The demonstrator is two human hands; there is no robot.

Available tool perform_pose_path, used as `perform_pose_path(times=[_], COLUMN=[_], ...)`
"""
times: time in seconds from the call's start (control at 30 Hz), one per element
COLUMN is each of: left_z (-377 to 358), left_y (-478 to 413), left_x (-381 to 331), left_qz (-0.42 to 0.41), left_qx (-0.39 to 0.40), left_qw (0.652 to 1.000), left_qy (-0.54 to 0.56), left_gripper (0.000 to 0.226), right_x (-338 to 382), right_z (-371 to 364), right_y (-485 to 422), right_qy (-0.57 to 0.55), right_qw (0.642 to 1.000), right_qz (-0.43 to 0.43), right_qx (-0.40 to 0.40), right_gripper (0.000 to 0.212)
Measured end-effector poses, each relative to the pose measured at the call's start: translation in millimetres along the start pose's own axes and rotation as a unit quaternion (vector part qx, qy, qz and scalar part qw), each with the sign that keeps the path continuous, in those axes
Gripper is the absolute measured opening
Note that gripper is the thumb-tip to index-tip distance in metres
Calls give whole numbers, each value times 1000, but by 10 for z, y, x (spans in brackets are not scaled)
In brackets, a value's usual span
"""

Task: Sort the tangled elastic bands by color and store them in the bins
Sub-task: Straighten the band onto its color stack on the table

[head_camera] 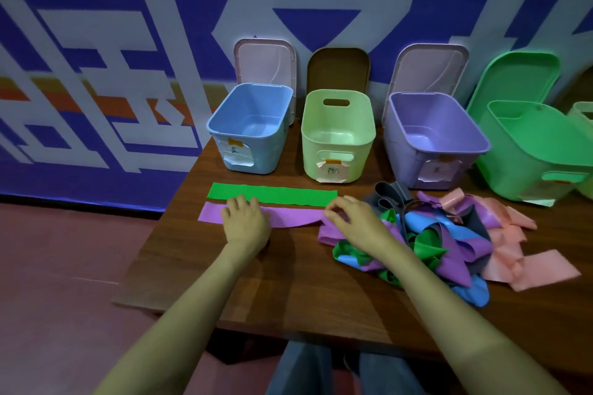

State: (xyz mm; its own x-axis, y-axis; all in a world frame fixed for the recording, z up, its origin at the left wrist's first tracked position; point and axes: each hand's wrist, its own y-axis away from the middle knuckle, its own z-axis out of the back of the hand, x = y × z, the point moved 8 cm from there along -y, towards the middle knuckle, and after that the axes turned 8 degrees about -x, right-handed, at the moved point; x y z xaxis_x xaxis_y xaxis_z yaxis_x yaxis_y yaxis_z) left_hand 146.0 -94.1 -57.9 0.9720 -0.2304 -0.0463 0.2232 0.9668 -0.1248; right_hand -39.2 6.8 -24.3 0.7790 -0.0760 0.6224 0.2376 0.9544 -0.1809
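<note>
My left hand [245, 223] lies flat on the purple band [288, 219]; my right hand [356, 224] pinches its end. Above, the blue bin [276, 151], lime bin [308, 157] and purple bin [398, 157] show bare bottoms.

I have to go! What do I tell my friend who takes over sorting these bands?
Left hand presses flat on the long purple elastic band; right hand pinches its other end by the tangled pile of coloured bands.
A straight green elastic band lies just behind it.
Done: two bands laid out.
Left: untangle the pile, fill the open plastic bins.
</note>
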Motion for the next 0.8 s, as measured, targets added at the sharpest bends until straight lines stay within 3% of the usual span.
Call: perform_pose_path(times=[0.13, 0.27, 0.37, 0.43, 0.5, 0.6, 0.67, 0.8], left_z=[235, 286, 171, 153, 141, 125, 120, 159], left_y=[407, 802, 906, 924, 924, 819, 728, 682], left_x=[-1129, -1836, -2035, -2124, -2207, -2293, -2324, -2362], left_qz=[-154, -199, -197, -204, -206, -199, -183, -139], left_qx=[-40, -19, 43, 69, 90, 88, 81, 96], left_qw=[974, 948, 950, 948, 948, 953, 949, 908], left_qy=[159, 248, 236, 234, 226, 208, 245, 384], left_gripper=[43, 73, 93, 97, 84, 53, 39, 26], right_x=[-62, -413, -805, -1100, -1360, -1581, -1676, -1724], right_z=[416, 927, 1238, 1301, 1278, 1246, 1237, 1380], right_y=[228, 538, 767, 884, 989, 1041, 1039, 944], right_qy=[46, 94, 130, 164, 140, 101, 97, 40], right_qw=[996, 987, 980, 976, 973, 968, 964, 963], right_qz=[53, 33, -24, -93, -171, -223, -239, -227], right_qx=[-59, -123, -150, -109, -62, -59, -66, -141], right_gripper=[9, 5, 23, 43, 51, 24, 9, 5])
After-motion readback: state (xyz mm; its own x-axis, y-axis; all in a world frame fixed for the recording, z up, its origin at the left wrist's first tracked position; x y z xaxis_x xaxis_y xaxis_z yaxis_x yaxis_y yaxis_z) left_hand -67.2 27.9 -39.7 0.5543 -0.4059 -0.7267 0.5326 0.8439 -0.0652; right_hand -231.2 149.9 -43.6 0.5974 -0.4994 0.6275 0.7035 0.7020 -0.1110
